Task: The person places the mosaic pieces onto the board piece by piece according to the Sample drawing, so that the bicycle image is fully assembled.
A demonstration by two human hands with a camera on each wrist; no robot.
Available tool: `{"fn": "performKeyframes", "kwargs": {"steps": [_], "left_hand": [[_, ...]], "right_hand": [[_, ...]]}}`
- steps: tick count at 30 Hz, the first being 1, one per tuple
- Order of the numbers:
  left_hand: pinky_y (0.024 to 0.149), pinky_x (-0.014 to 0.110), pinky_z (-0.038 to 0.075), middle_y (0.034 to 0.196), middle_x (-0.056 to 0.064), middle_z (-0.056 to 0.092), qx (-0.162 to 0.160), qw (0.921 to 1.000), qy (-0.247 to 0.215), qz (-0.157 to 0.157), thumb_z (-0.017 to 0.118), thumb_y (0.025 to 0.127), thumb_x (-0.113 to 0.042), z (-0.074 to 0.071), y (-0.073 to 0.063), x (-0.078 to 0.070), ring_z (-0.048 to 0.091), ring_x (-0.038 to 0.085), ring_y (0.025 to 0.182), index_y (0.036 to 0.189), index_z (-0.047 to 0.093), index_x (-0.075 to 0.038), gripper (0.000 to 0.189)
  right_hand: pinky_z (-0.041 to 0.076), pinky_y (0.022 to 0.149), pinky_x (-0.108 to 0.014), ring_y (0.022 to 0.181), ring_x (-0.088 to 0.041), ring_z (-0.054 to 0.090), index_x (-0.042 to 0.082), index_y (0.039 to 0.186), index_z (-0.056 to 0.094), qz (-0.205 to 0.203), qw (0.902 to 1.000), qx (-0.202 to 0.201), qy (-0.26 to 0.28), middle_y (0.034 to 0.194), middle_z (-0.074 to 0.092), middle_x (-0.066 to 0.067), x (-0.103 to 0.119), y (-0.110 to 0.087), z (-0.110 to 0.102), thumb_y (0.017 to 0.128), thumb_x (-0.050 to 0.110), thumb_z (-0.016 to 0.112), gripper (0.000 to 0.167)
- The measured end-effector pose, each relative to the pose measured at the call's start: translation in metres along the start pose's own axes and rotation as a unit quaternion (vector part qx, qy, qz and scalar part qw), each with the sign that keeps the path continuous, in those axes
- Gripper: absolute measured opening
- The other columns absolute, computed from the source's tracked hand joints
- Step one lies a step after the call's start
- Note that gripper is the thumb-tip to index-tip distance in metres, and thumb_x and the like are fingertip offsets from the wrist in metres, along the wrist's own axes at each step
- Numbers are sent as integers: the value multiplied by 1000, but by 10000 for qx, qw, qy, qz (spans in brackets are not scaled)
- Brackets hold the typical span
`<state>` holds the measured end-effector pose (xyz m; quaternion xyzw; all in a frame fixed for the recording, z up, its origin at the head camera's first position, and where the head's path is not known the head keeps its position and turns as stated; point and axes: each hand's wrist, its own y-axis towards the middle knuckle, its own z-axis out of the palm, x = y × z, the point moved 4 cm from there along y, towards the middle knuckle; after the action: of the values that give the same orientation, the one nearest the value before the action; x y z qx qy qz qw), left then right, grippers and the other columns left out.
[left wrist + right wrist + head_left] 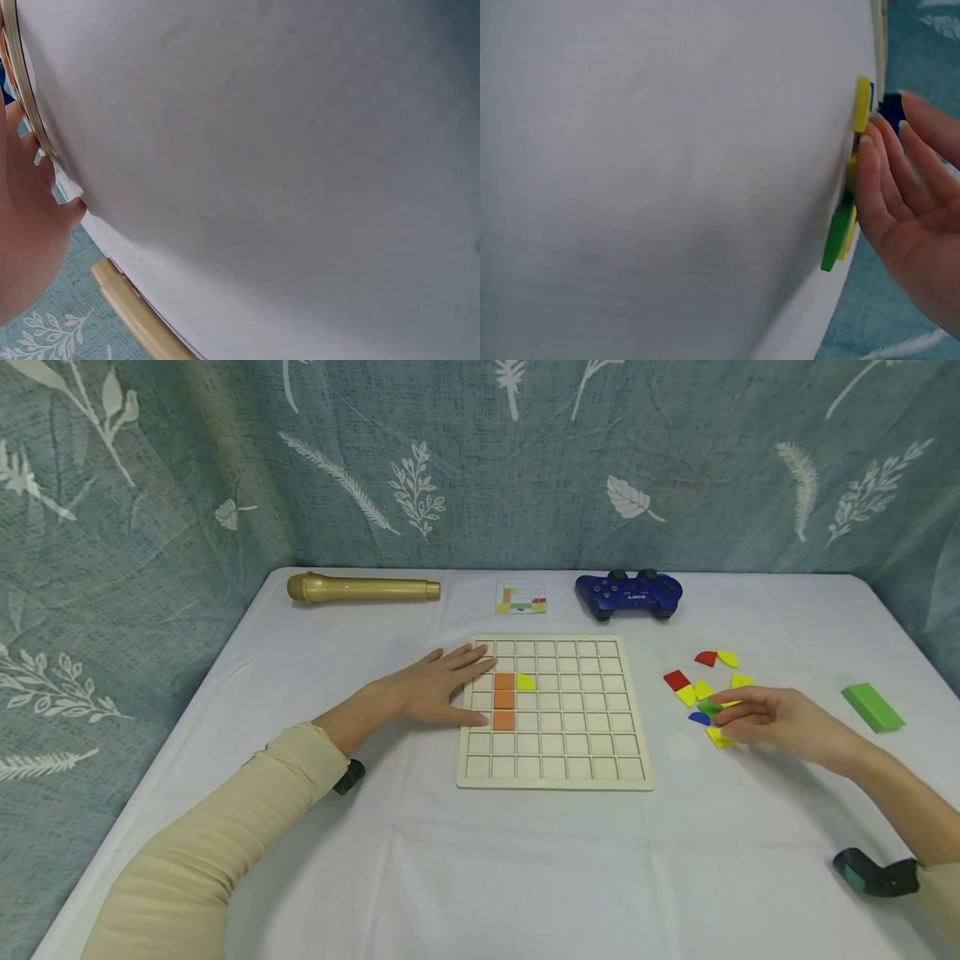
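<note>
Surface: table [525,877] w/ white cloth, leaf-print curtain behind.
Board: wooden grid board [555,772] at table centre; mostly bare cells.
Placed pcs: three orange squares [504,700] stacked in one column, upper-left zone of board; one yellow piece [526,682] touching the top orange at its 3 o'clock.
L hand: left hand [438,687] flat, palm down, fingers straight, on the board's left edge at 9 o'clock; fingertips near the orange column; holds nothing. Left wrist view shows only cloth, the board rim, part of the palm.
R hand: right hand [757,714] over the loose pile, fingers lightly curled, tips on a green piece [708,707]; contact clear in right wrist view [838,236]; firm pinch or mere touch: can't tell.
Loose pcs: pile of tiles [705,693] at 3 o'clock of board, well apart from it; red, yellow, blue, green.
Key relation: green piece lies just at right fingertips, toward 9 o'clock of that hand; right hand far nearer than left. Long axis of piece: too small to tell.
Ref card: small pattern card [521,597] at 12 o'clock of board.
Other: gold microphone [363,588] at 11 o'clock, long axis left-right; blue game controller [628,593] at 1 o'clock; green block [872,707] far right, past the right hand.
</note>
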<state>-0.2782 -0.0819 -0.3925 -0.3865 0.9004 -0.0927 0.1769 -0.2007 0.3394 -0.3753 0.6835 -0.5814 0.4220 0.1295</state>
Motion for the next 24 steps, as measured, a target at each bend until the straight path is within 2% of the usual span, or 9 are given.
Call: {"fn": "performKeyframes", "kwargs": {"steps": [3, 10, 17, 24], "left_hand": [[113, 49, 2, 159, 0, -4, -14, 10000, 20, 12, 48, 87, -69, 0, 0, 0, -5, 20, 144, 155, 7, -22, 93], [113, 49, 2, 159, 0, -3, 7, 10000, 10, -13, 48, 87, -69, 0, 1, 0, -5, 19, 144, 155, 7, -22, 93], [113, 49, 2, 159, -1, -4, 25, 10000, 28, -35, 48, 87, -69, 0, 1, -1, -5, 19, 144, 155, 6, -22, 93], [113, 49, 2, 159, -1, -5, 63, 10000, 26, -41, 47, 86, -71, -1, 0, -1, -6, 19, 144, 155, 6, -23, 94]], "right_hand": [[52, 75, -19, 89, -10, 62, -6, 131, 51, -353, 9984, -264, -361, 107, 65, -15, 3, -1, 4, 87, 7, 70, 50], [50, 69, -17, 81, -14, 57, -5, 118, 62, -884, 9886, -632, -1037, 93, 64, -5, 8, -2, 11, 78, 2, 78, 44], [48, 66, -19, 78, -18, 53, -3, 115, 64, -1059, 9828, -567, -1403, 87, 60, -1, 12, -2, 13, 76, 2, 79, 42], [47, 63, -20, 73, -15, 52, -2, 113, 65, -1151, 9810, -504, -1481, 83, 58, 0, 15, -2, 11, 77, 3, 79, 39]]}}
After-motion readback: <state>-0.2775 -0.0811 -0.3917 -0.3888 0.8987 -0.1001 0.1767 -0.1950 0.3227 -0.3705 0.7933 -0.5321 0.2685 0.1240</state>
